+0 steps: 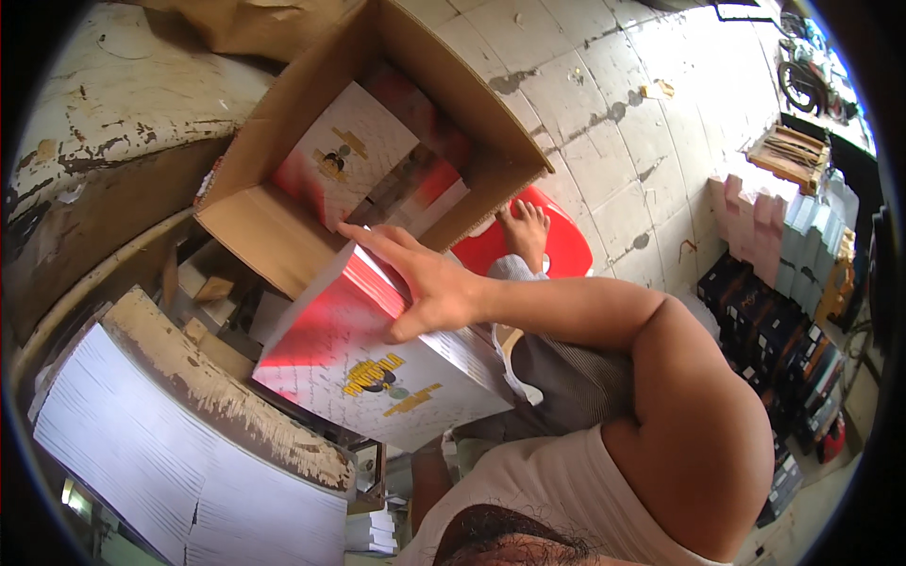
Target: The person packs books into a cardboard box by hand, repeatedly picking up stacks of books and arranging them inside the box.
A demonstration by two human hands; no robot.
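Observation:
My right hand (429, 288) is closed over the upper edge of a thick stack of booklets (363, 377), with red and white covers and yellow lettering. The thumb bends over the top cover and the fingers reach along the far edge. My left hand does not show; the stack may hide it. Just beyond the stack is an open cardboard box (274, 217). Inside it lie more booklets (354, 156) with the same covers, flat on the bottom. The stack's far corner is close to the box's near flap.
At left, tall stacks of white paper (142, 443) stand by a worn, peeling ledge (226, 396). A peeling surface (113, 104) adjoins the box. My bare foot (524, 231) rests on a red plastic stool (562, 236). Bundled paper stacks (755, 231) and dark packages (769, 325) line the tiled floor's right side.

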